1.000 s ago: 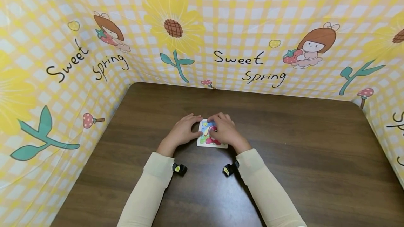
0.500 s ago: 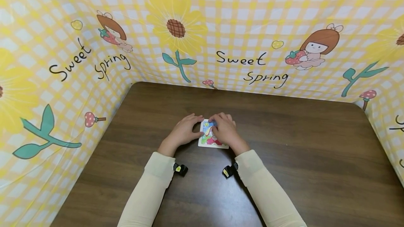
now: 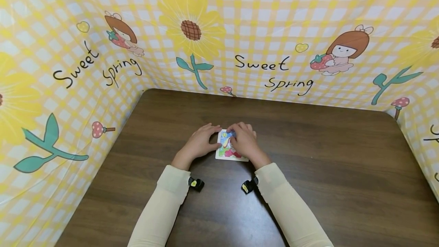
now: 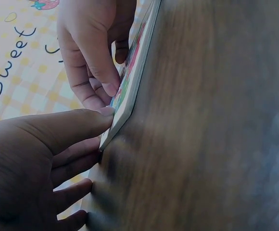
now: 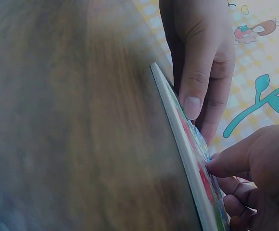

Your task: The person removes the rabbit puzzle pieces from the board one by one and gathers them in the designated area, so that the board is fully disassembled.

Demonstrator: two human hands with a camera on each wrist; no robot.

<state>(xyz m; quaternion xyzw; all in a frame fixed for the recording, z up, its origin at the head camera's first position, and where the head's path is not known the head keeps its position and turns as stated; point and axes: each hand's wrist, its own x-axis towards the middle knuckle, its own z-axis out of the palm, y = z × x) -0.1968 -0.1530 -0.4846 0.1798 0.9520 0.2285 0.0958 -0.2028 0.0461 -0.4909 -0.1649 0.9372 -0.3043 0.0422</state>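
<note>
- Nearest me: cream fabric sleeves [image 3: 156,209], black wrist cameras [image 3: 196,184]
- I see the left hand [image 3: 198,142] gripping the left edge of a flat, white-bordered, colourful square board [image 3: 226,154] on the brown wood-grain tabletop [image 3: 326,163]
- The right hand [image 3: 245,140] touches its picture; I cannot tell whether it pinches anything
- Farthest, yellow-and-white checked cloth [image 3: 257,29] printed with flowers

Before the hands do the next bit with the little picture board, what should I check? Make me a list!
1. Picture board flat on the table: ok.
2. Left hand steadying it: ok, it holds the board's left edge.
3. Right hand on the picture: ok, it touches the picture.
4. Whole picture showing: not ok, the right hand covers part.
5. Loose piece pinched by the right hand: cannot tell, the spot is hidden.
</note>
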